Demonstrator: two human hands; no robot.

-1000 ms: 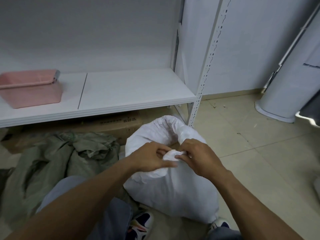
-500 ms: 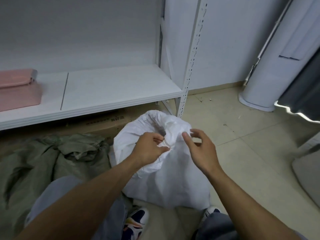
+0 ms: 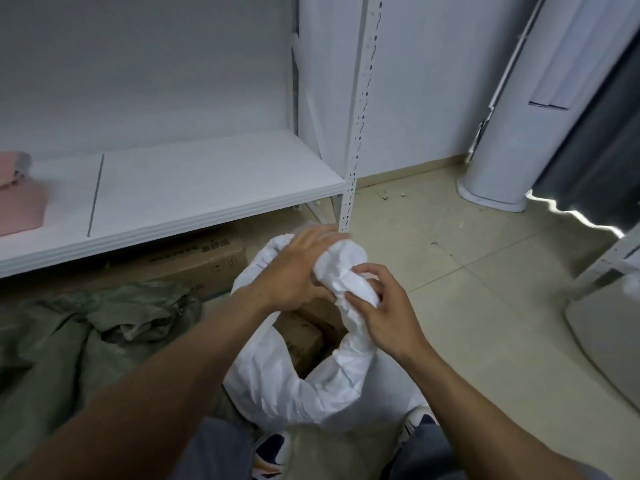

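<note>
White sack point(image 3: 277, 386) of woven plastic stands on the floor point(image 3: 467, 271), its mouth bunched into a thick rolled rim between both hands. The left hand point(image 3: 294, 271) lies over the far side of the rim, fingers spread across the fabric and thumb tucked under it, somewhat blurred. The right hand point(image 3: 388, 313) pinches the near side of the rim with curled fingers.

Below the hands, inside the sack's mouth, sits a brown cardboard box point(image 3: 304, 337); faint printing shows on it but cannot be read. Beyond the left hand a larger carton point(image 3: 201, 261) lies under the shelf point(image 3: 207, 188). It carries a line of dark characters and small handling marks, too blurred to make out.

To the left of the left hand a crumpled green sack point(image 3: 86, 334) lies on the floor. A pink basket point(image 3: 17, 199) stands on the white shelf, well away from the left hand. A perforated white post point(image 3: 360, 116) rises just past the hands. The floor is pale tile with scattered debris. Far off to the right stand a white cylindrical unit point(image 3: 512, 133) and a dark curtain point(image 3: 595, 150).
</note>
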